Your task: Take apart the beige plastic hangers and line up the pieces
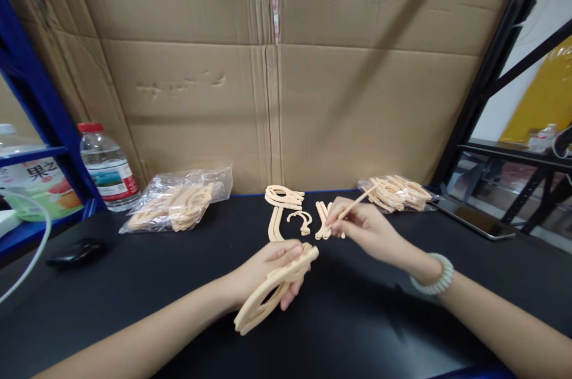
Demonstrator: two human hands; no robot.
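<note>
My left hand is closed around a beige curved plastic piece, apparently a clothes hanger part, its looped end pointing toward me. A thin straight beige bar is pinched in my right hand, slanting up to the right above the table. Just left of the right hand lie several short straight bars. A beige hanger hook rests beside them. Behind my left hand are long curved strips and a stack of looped pieces. The right fingertips partly cover the short bars.
Clear bags of beige parts lie at left and right on the black table. A water bottle, a black mouse-like object and a flat tablet-like device stand or lie around. A cardboard wall closes the back.
</note>
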